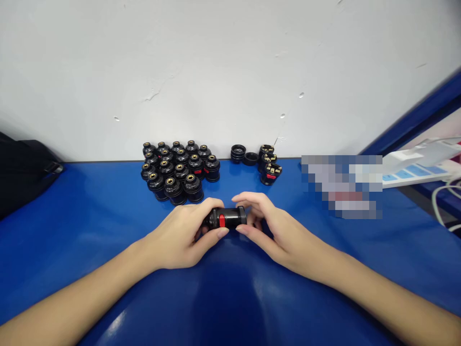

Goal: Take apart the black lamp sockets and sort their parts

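Note:
A black cylindrical electrical connector [232, 218] with a red tab lies sideways between my hands, low over the blue table. My left hand [185, 233] is closed around its narrower left end, thumb along the near side and fingers over the top. My right hand [275, 230] curls about the ringed right end, thumb at the lower edge of the ring and forefinger arched above it. The other right fingers are partly hidden behind the end. Beyond my left hand stand several similar black connectors [175, 190], upright in rows, brass-coloured holes at their tops.
Near the wall, black rings [238, 154] are stacked beside a single black ring [251, 158]. Three connector bodies [268, 179] with brass contacts stand to their right. A black bag [25, 173] lies far left. At right are a blurred-out patch [342, 185] and a white power strip [414, 172].

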Demonstrator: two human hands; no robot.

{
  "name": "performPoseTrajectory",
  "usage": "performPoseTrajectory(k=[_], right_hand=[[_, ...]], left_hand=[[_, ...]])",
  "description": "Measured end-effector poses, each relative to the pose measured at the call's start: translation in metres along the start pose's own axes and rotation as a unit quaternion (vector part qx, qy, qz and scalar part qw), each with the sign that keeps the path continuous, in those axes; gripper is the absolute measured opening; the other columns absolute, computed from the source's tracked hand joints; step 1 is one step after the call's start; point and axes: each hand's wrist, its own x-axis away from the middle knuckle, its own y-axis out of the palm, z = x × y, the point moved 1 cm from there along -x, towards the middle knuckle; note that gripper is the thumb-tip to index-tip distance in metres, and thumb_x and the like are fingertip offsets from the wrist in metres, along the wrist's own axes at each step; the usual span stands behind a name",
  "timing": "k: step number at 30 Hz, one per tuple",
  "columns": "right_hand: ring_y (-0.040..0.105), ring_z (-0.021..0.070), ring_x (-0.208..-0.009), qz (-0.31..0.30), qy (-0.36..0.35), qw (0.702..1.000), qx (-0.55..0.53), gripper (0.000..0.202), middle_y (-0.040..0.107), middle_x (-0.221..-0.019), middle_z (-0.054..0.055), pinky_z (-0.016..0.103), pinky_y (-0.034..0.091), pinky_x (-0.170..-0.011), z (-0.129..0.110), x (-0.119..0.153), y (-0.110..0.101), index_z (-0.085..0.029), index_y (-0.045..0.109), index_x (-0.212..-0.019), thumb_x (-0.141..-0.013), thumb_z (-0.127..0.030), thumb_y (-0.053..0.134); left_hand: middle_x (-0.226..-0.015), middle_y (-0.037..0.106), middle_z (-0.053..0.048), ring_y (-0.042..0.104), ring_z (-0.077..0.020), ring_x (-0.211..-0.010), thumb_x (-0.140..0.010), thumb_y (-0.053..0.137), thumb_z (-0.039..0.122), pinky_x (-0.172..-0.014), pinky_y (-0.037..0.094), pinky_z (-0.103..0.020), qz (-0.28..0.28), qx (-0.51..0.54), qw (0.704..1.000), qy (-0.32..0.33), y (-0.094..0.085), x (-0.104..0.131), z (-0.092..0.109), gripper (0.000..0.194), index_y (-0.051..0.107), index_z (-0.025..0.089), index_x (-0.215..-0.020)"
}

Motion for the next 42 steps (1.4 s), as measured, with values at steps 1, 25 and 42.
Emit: performPoseTrajectory(k=[1,25,42], right_hand=[[0.062,0.0145,-0.077,0.007,-0.009,1.000,-0.004,0.041,0.062,-0.094,-0.004,0.029,0.053,-0.075,0.003,0.001,0.000,-0.033,0.042,-0.144,-0.109,-0.029,0.061],[0.064,0.0169,-0.077,-0.031,0.051,0.998,-0.030,0.029,0.066,-0.091,-0.001,0.033,0.054,-0.075,-0.010,-0.002,-0.007,-0.025,0.046,-0.140,-0.115,-0.039,0.046],[0.063,0.0161,-0.071,-0.028,0.052,0.998,-0.023,0.032,0.062,-0.081,-0.005,0.030,0.051,-0.068,-0.006,-0.001,-0.006,-0.026,0.047,-0.140,-0.112,-0.040,0.054]], left_hand=[[-0.072,0.054,0.008,0.048,-0.0104,-0.052,-0.108,0.056,0.035,-0.052,0.034,-0.023,-0.001,0.001,1.000,-0.007,0.000,0.000,0.000,0.025,0.052,0.022,-0.129],[-0.078,0.059,0.005,0.050,-0.0123,-0.056,-0.107,0.055,0.034,-0.055,0.037,-0.025,-0.002,-0.029,0.999,0.027,-0.001,-0.002,0.001,0.023,0.054,0.021,-0.126],[-0.075,0.058,0.006,0.047,-0.0112,-0.053,-0.108,0.056,0.035,-0.053,0.034,-0.024,-0.002,-0.019,1.000,0.016,0.000,-0.001,0.001,0.023,0.053,0.022,-0.126]])
